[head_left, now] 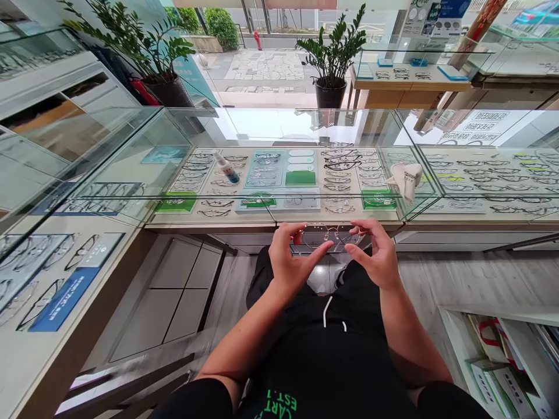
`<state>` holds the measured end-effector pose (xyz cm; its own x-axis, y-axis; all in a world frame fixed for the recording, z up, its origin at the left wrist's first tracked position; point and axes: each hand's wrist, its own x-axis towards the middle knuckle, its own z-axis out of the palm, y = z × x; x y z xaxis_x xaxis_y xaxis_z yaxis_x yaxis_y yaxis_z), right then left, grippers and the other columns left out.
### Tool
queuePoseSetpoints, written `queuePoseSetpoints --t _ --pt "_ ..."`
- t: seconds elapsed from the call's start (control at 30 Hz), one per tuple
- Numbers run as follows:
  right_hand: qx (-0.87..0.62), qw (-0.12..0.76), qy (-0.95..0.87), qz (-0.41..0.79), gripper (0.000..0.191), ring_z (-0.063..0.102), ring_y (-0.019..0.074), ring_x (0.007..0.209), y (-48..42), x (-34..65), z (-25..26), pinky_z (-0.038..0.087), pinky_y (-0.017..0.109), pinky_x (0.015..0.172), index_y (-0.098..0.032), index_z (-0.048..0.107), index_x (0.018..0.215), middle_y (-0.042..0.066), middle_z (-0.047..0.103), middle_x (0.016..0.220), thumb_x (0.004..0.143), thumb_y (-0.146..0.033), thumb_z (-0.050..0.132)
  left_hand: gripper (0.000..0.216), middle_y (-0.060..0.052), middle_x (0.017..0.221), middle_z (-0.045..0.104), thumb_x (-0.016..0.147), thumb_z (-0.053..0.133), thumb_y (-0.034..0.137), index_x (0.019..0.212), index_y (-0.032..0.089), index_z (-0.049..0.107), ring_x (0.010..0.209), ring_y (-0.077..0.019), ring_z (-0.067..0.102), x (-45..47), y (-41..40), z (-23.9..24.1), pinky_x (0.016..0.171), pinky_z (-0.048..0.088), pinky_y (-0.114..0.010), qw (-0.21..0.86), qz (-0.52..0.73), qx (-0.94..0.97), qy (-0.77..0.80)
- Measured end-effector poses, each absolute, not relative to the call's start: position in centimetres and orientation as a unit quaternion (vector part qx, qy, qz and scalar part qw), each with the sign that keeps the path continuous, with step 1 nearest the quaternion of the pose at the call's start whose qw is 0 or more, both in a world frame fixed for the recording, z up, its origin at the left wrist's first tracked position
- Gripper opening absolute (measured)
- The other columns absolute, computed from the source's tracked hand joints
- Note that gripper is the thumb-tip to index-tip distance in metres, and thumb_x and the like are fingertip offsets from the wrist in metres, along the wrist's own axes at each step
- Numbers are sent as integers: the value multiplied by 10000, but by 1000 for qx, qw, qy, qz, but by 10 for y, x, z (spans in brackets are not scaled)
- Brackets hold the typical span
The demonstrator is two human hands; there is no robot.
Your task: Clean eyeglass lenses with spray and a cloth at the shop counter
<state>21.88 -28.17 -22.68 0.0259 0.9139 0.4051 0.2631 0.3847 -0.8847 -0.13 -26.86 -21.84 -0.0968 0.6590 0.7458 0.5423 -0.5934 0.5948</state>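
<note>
A pair of thin-rimmed eyeglasses [326, 234] is held up in front of me, just short of the display counter's front edge. My left hand [292, 256] grips its left side, the fingers closed at the outer rim and the thumb stretched below the lens. On the other side, my right hand [376, 253] pinches the right end between thumb and fingers. On the glass counter top beyond lie a spray bottle [226, 169] with bluish-green liquid, to the left, and a crumpled pale cloth [406, 179], to the right.
Glass display cases [271, 212] holding rows of eyeglasses run across the front and down the left. Two potted plants [331, 87] stand by the window. A white shelf [454, 326] with books and boxes is at lower right.
</note>
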Motion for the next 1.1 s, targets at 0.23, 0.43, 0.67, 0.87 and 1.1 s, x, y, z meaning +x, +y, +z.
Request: queuePoseSetpoints --t 0.23,0.43,0.67,0.87,1.1 --pt "-480 550 -626 276 420 689 253 1038 -285 216 -224 556 433 919 -318 734 1306 49 720 1139 930 -467 849 514 28 837 595 846 938 521 1171 214 682 722 -148 569 2 -266 -222 718 511 -304 111 585 651 471" --pt "-482 561 -631 235 410 673 246 984 -286 212 -218 550 440 886 -324 741 1296 45 703 1113 918 -417 869 505 33 838 591 865 920 532 1172 220 670 741 -150 572 2 -265 -227 752 519 -311 154 588 638 474" --pt "-495 568 -619 222 421 658 296 1207 -287 209 -223 601 446 906 -332 737 1328 91 657 1303 930 -416 845 524 -35 973 699 886 903 543 1227 218 675 902 -209 702 2 -264 -230 864 586 -387 116 587 647 473" --pt "-518 551 -616 218 423 668 288 1139 -288 208 -223 603 454 899 -327 744 1324 99 645 1301 935 -468 829 512 -13 924 676 886 903 543 1211 218 677 817 -182 663 4 -264 -229 805 569 -360 117 583 642 483" --pt "-516 558 -602 246 425 690 270 1123 -287 207 -225 602 444 907 -328 743 1333 85 651 1314 931 -425 844 482 -34 984 699 892 917 483 1224 219 689 872 -194 688 4 -264 -224 806 588 -363 78 589 652 471"
